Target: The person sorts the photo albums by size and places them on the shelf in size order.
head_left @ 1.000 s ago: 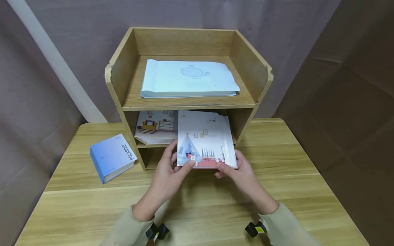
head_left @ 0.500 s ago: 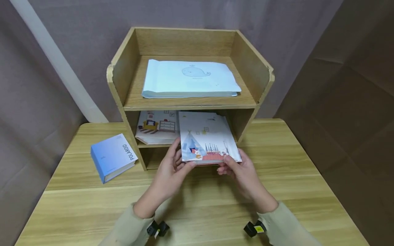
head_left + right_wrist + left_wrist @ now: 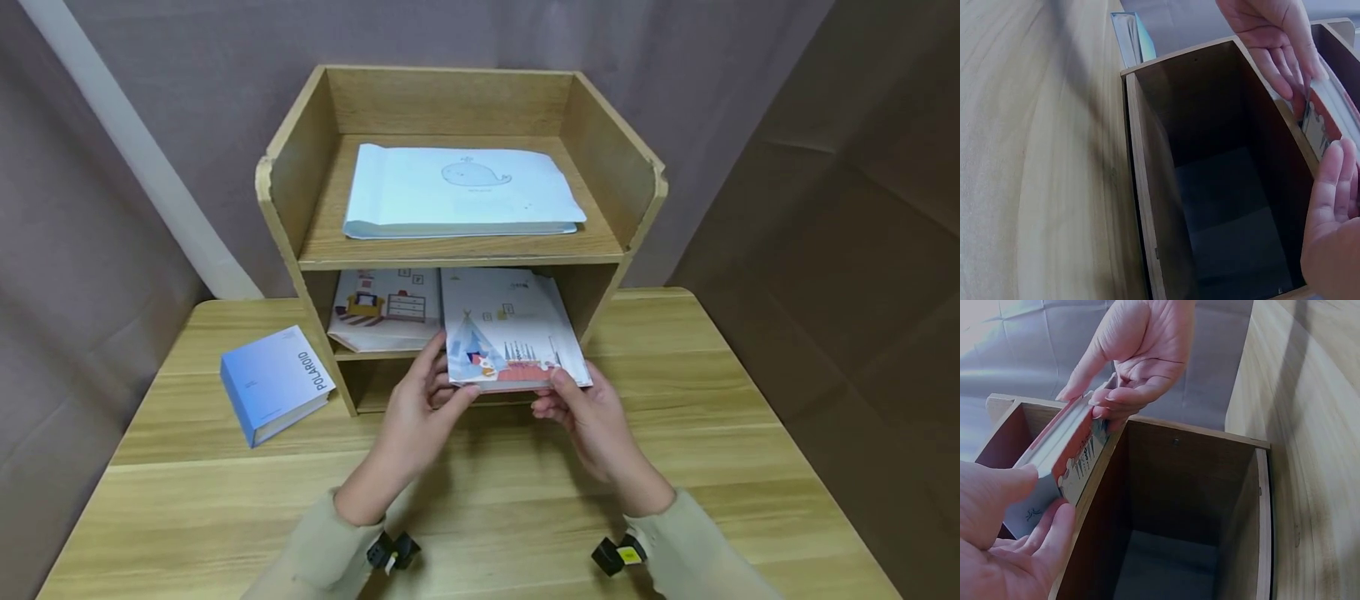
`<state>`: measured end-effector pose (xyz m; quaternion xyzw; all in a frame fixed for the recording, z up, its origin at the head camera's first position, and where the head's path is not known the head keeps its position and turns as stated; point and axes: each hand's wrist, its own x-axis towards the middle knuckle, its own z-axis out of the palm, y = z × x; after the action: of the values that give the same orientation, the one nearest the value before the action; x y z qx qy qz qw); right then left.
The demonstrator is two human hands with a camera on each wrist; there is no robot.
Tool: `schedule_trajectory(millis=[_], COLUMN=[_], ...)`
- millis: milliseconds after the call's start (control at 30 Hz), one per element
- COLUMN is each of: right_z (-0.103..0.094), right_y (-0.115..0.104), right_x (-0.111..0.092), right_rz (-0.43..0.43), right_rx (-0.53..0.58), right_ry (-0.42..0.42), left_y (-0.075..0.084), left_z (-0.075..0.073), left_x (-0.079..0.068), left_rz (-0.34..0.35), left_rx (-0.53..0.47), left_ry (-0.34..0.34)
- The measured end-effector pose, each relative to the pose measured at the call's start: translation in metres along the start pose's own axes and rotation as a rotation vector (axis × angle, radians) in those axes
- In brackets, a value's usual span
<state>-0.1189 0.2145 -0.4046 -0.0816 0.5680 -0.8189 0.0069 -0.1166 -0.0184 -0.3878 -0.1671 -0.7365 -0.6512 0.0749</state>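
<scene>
Both hands hold a thick book whose pale cover shows a blue tent and a red strip. Its far part lies inside the middle compartment of a wooden shelf, while the near edge sticks out in front. At the near left corner, my left hand grips it with thumb and fingers. My right hand pinches the near right corner, thumb on the cover and fingers underneath. Beside it, on the left of the same compartment, lies another book with a furniture picture. The left wrist view shows the held book's page block between both hands.
A white book with a whale drawing lies on the top shelf. To the left of the shelf, a blue book marked POLAROID rests on the wooden table. Grey cloth hangs behind, and brown cloth at the right.
The book with the tent cover has moved farther into the middle compartment and a little to the right. Both hands have moved with it and still grip its near corners.
</scene>
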Motion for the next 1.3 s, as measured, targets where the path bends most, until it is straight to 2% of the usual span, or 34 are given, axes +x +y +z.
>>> schedule_trajectory(millis=[167, 400, 600, 733, 833, 1033, 1300], right_z=[0.000, 0.003, 0.003, 0.004, 0.006, 0.011, 0.013], right_y=[0.003, 0.005, 0.008, 0.009, 0.008, 0.008, 0.008], right_x=[0.000, 0.005, 0.011, 0.017, 0.021, 0.029, 0.038], right_rz=[-0.018, 0.009, 0.012, 0.054, 0.098, 0.160, 0.203], right_rx=[0.008, -0.010, 0.002, -0.029, -0.069, -0.134, -0.153], right_ry=[-0.045, 0.011, 0.004, 0.000, -0.006, -0.013, 0.010], left_y=[0.000, -0.002, -0.003, -0.004, -0.006, -0.009, -0.010], left_z=[0.001, 0.000, 0.000, 0.001, 0.001, 0.003, 0.007], left_x=[0.002, 0.008, 0.013, 0.016, 0.019, 0.025, 0.033], left_rz=[0.010, 0.047, 0.065, 0.084, 0.073, 0.009, 0.001], left_rx=[0.047, 0.109, 0.150, 0.179, 0.182, 0.121, 0.226], left_ry=[0.013, 0.026, 0.041, 0.038, 0.032, 0.026, 0.069])
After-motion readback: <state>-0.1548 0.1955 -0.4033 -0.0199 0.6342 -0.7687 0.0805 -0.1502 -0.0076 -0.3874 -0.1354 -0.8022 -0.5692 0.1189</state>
